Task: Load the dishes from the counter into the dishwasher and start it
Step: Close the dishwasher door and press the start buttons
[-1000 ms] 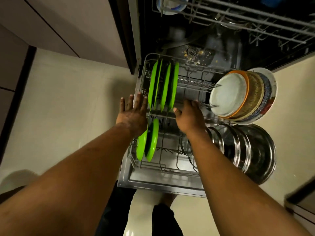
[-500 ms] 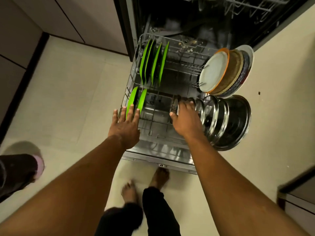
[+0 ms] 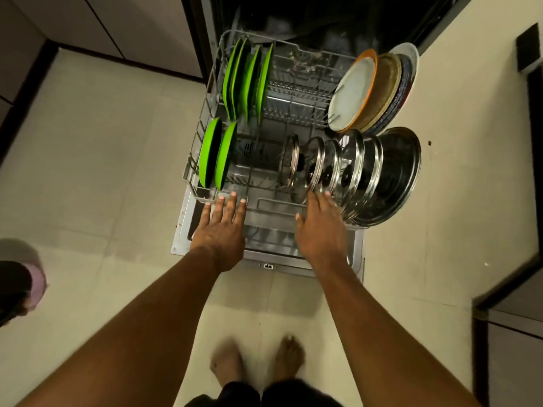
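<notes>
The lower dishwasher rack (image 3: pixel 205 118) is pulled out over the open door (image 3: pixel 182 230). Green plates (image 3: pixel 246 80) stand upright at its back left, two more green plates (image 3: pixel 217 154) in front of them. White, orange-rimmed and brown plates (image 3: pixel 361 92) stand at the back right. Several steel and glass lids (image 3: pixel 352 171) stand at the front right. My left hand (image 3: pixel 221 227) lies flat with straight fingers, its fingertips at the rack's front rim. My right hand (image 3: pixel 321 227) is spread open, fingertips touching the front lids.
The dark dishwasher tub (image 3: pixel 323 19) opens at the top. Cabinet fronts (image 3: pixel 132 24) stand at the left, a dark cabinet edge (image 3: pixel 514 289) at the right. My bare feet (image 3: pixel 258 362) stand on the pale tiled floor (image 3: pixel 102 171). Another person's foot (image 3: pixel 20 286) shows at the left edge.
Both hands have drawn back from the middle of the rack toward its front rim, and the rack has slid farther out of the tub. My view has pulled back and up.
</notes>
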A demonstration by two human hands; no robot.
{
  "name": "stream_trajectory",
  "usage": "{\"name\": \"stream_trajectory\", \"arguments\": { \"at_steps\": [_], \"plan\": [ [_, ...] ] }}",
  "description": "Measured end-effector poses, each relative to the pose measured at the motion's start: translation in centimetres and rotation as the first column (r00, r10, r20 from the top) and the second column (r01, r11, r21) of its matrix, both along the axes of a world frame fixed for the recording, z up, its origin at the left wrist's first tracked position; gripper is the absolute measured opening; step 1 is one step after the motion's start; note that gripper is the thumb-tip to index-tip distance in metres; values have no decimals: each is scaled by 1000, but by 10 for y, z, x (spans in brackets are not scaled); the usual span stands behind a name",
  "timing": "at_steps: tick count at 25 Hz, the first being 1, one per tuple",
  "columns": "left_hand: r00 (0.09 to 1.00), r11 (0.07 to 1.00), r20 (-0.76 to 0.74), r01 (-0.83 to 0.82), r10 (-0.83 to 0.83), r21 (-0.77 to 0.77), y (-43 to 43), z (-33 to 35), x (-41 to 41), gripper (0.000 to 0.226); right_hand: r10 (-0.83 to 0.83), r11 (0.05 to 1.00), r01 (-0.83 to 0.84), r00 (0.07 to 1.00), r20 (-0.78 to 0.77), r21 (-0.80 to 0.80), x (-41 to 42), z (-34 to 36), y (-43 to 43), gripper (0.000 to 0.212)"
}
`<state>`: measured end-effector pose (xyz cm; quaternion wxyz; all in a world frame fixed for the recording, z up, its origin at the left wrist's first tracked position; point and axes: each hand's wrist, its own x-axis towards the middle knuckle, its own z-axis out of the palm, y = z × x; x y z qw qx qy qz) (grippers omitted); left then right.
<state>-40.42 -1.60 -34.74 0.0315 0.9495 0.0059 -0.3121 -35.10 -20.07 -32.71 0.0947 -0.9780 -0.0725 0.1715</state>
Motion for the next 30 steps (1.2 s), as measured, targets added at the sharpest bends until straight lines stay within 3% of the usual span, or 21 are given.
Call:
{"name": "stream_trajectory", "arguments": {
  "at_steps": [4,7,10,14,19,23,30],
  "plan": [
    [998,999,49,-27,25,33,-9,-44,-7,76,-81,996,82,994,71,-21,-36,-55,-17,69],
    [995,997,99,-30,23,70,-13,-80,-4,76,-2,999,3,1000,29,-39,-41,-103,-24,84],
    [979,995,194,-72,57,67,-18,-111,0,80,-33,999,35,993,117,-23,-39,-144,-20,96],
    [918,988,373,-155,133,29,-22,-140,7,93,-106,993,84,937,332,81,-27,-174,-5,78],
    [861,989,494,-148,122,15,-18,-155,69,90,-145,987,93,874,463,132,37,-195,-1,87],
    [852,986,521,-130,57,105,-11,-163,116,95,-121,991,80,893,434,111,83,-190,4,95],
    [934,987,354,-101,51,126,-10,-136,153,95,12,999,-23,960,281,34,119,-167,-11,100]
  ]
}}
